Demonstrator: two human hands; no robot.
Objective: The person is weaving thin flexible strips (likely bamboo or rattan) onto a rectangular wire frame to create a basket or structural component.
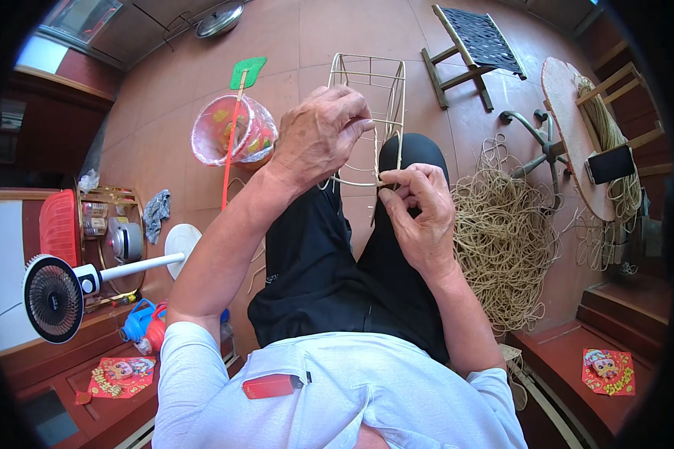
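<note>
An open, box-shaped wire frame (404,84), tan in colour, rests against my knees. My left hand (323,133) is closed in a pinch at its left side, on what looks like a thin tan cord. Along the upright bar between my hands, cord appears to be wound around the wire. My right hand (424,213) pinches the lower near corner of the frame, thumb and forefinger together. What lies inside the curled fingers is hidden.
A big heap of tan cord (502,243) covers the floor at right, near a woven stool (475,45) and a round-ended board (565,123). At left stand a lined bin (210,142) with a green fly swatter (247,71) across it, and a fan (52,299).
</note>
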